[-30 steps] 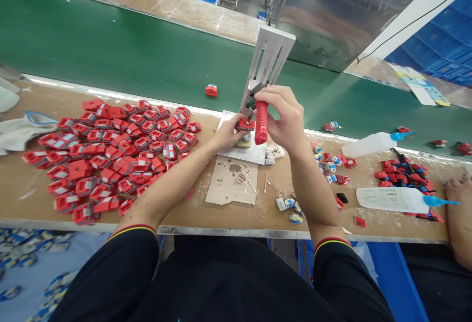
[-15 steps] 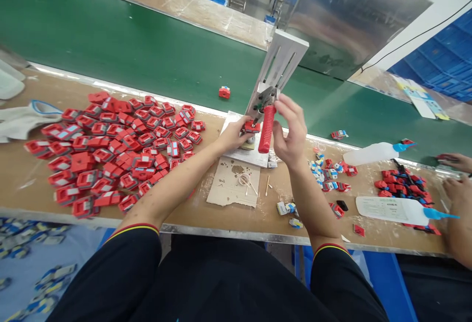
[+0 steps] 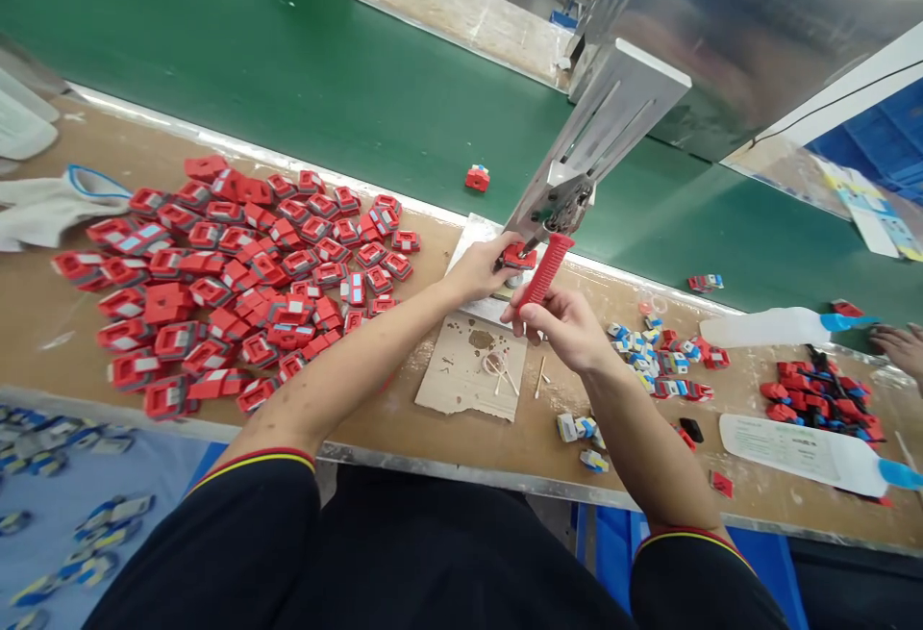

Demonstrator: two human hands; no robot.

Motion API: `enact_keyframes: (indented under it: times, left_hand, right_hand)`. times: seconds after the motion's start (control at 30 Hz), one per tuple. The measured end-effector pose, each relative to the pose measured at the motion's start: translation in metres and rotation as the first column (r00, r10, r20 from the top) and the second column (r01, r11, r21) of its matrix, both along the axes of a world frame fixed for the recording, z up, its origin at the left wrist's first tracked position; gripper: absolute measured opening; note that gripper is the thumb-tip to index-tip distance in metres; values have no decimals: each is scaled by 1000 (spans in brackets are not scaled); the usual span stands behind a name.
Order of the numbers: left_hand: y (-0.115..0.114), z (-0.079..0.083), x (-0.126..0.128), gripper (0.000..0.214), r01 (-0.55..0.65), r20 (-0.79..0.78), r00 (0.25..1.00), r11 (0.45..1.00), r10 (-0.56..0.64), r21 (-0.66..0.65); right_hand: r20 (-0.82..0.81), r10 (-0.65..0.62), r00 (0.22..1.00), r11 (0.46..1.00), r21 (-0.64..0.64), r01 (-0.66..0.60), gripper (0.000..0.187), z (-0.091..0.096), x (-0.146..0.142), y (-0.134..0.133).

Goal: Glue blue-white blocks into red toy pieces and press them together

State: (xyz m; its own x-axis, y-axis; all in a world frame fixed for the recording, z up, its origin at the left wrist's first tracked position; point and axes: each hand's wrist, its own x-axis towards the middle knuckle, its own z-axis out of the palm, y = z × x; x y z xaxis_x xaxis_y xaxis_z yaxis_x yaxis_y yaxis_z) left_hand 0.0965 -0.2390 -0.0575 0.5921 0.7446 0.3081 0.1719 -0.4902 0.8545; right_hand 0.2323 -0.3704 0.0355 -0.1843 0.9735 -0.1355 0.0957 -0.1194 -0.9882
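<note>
A metal toggle clamp press (image 3: 566, 202) stands on a pale base plate, fixed to a slotted upright. Its red ribbed handle (image 3: 546, 274) points down toward me, and the fingers of my right hand (image 3: 566, 322) are closed around its lower end. My left hand (image 3: 482, 269) grips a small red plastic part (image 3: 519, 256) at its left side, under the clamp's tip. Just in front of the base lies a stained piece of cardboard (image 3: 461, 385), with a small clear ring and cotton swabs on it.
A large heap of red and grey parts (image 3: 237, 284) covers the left of the bench. Blue, white and red pieces (image 3: 656, 356), white bottles (image 3: 800, 452) and a red-black pile (image 3: 822, 394) lie right. Another person's hand (image 3: 901, 346) is at the far right. A green conveyor (image 3: 324, 82) runs behind.
My right hand has moved from beside the clamp's pivot to the lower end of the red handle and closed on it. My left hand stays at the red part. The view has shifted slightly.
</note>
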Motion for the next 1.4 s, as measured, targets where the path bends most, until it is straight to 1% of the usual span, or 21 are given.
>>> enact_keyframes:
  times: [0.07,0.13,0.27,0.37,0.43,0.5,0.53,0.6,0.67,0.7,0.73,0.77,0.83,0.93,1.0,1.1,1.17,1.23,1.3,1.33,1.4]
  left_hand:
    - [0,0,-1,42,2,-9,1000,1000,-2,4]
    - [0,0,0,42,1,-14,1000,1000,-1,-1]
    - [1,4,4,41,18,-26,999,1000,-18,-4]
    - [9,15,-14,51,34,-40,999,999,-34,15]
    - [21,26,-45,63,16,-100,995,997,-8,77]
    - [37,37,-83,63,-14,-268,961,979,69,203]
    - [46,42,-100,61,-13,-395,911,966,118,258]
    - [63,47,-126,54,55,-658,735,954,161,295]
    - [75,43,-135,46,105,-805,563,950,187,294]
    - [79,38,-135,43,119,-843,502,949,196,292]
    - [81,33,-133,41,125,-860,466,947,207,295]
    - [82,27,-130,38,123,-864,454,945,219,304]
    - [81,18,-124,33,103,-847,472,939,246,329]
    - [78,12,-119,26,61,-824,505,941,258,332]
    - [76,14,-119,24,21,-788,558,945,259,325]
    - [67,25,-122,24,-102,-617,741,953,263,284]
    - [53,36,-124,26,-192,-408,877,964,252,184]
    - [29,47,-126,35,-233,-135,962,971,237,46]
    - [-4,55,-124,42,-224,133,963,970,235,-93]
    - [-22,57,-122,43,-206,240,940,964,243,-168]
    - [-55,55,-116,44,-150,380,882,931,278,-333]
  right_hand:
    - [115,-78,990,994,80,69,46,-14,1,8]
    - [173,-145,974,981,153,118,48,-26,0,15]
    - [216,-197,956,967,203,153,52,-34,-1,16]
    - [218,-283,934,938,267,222,55,-29,12,-10]
    - [218,-380,899,891,348,293,53,-22,28,-39]
    - [243,-458,855,837,443,323,42,-16,44,-70]
    - [287,-464,838,829,475,296,35,-14,49,-84]
    - [439,-384,812,864,482,148,28,-13,52,-107]
    - [615,-244,750,906,420,-49,28,-17,45,-119]
    - [685,-181,706,917,378,-131,30,-21,39,-121]
    - [737,-138,661,920,343,-190,32,-27,33,-121]
    - [776,-116,619,921,318,-225,33,-33,27,-120]
    - [822,-114,558,923,295,-246,30,-45,18,-115]
    - [839,-145,525,924,304,-231,16,-60,10,-104]
    - [840,-153,521,920,313,-235,7,-66,8,-96]
    - [846,-169,506,906,336,-259,14,-67,6,-86]
    - [851,-176,494,901,341,-267,15,-64,6,-83]
    - [850,-150,505,900,329,-286,15,-59,8,-83]
    - [832,-101,546,896,315,-314,21,-56,12,-84]
    - [819,-80,568,891,314,-328,22,-55,13,-84]
    - [799,-62,599,881,325,-343,17,-57,15,-84]
